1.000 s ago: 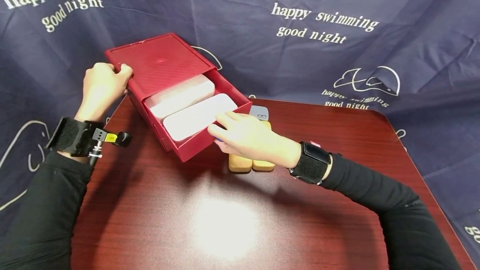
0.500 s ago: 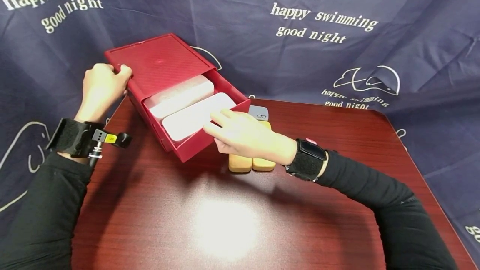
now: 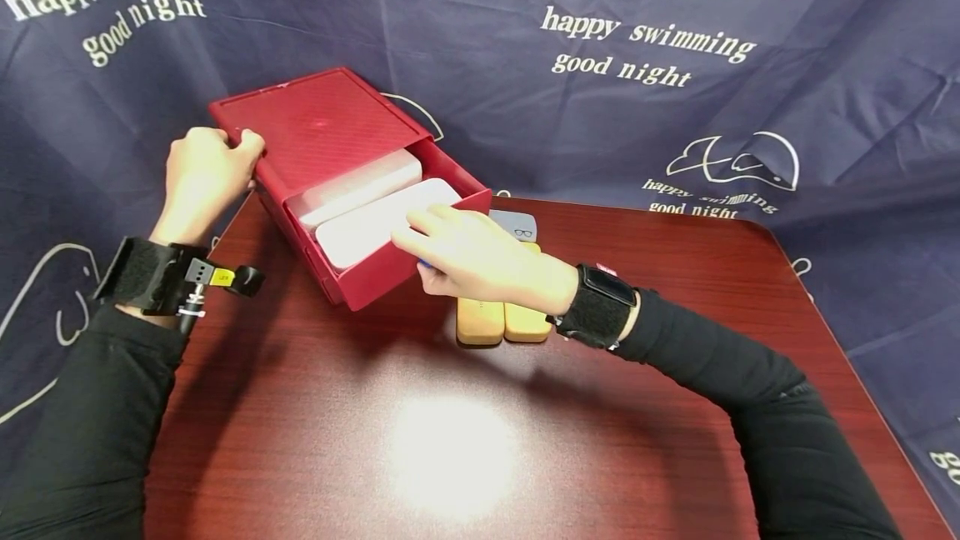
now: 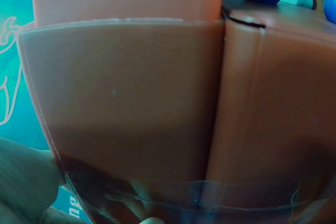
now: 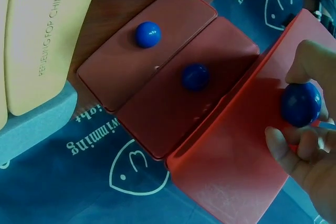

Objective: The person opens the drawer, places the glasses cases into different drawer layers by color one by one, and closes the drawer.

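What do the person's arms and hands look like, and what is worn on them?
Both arms are in long black sleeves. The left hand is bare; its wrist carries a wide black strap with a small black device bearing a yellow label. The right hand is also bare, with a similar black wrist strap.

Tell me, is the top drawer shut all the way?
No, the top drawer stands partly open in the head view, with two white cases showing inside it.
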Motion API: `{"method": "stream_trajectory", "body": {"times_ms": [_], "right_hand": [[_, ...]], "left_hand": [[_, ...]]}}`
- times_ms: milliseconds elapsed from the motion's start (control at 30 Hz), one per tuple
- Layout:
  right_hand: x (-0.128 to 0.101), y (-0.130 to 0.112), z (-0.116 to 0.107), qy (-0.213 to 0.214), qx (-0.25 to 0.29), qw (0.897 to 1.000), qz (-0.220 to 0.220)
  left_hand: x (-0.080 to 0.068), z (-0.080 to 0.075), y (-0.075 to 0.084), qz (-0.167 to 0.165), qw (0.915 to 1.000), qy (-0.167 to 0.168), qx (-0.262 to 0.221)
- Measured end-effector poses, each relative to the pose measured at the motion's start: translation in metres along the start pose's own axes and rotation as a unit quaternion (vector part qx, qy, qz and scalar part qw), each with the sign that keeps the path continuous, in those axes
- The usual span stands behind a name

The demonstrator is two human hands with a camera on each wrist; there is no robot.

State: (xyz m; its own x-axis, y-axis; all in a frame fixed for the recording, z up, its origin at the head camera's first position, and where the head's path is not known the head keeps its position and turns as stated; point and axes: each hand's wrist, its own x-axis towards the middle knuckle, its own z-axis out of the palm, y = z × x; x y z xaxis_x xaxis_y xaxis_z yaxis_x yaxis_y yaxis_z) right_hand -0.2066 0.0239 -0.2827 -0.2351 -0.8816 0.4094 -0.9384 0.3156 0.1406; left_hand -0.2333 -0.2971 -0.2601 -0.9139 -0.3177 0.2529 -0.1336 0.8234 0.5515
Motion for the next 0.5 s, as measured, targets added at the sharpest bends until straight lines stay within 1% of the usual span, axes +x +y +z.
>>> {"method": "stream_trajectory", "body": {"times_ms": [167, 333, 500], "right_hand": [[0.006, 0.005, 0.002, 0.0, 0.013, 1.0, -0.002], [0.011, 0.007, 0.001, -0.005, 0.011, 1.0, 0.002], [0.016, 0.007, -0.001, -0.019, 0.006, 1.0, 0.001]], "left_hand": [[0.001, 0.0, -0.001, -0.001, 1.0, -0.001, 0.001], [0.003, 0.001, -0.003, -0.004, 1.0, -0.002, 0.004], [0.004, 0.0, -0.004, -0.003, 1.0, -0.003, 0.005]]}}
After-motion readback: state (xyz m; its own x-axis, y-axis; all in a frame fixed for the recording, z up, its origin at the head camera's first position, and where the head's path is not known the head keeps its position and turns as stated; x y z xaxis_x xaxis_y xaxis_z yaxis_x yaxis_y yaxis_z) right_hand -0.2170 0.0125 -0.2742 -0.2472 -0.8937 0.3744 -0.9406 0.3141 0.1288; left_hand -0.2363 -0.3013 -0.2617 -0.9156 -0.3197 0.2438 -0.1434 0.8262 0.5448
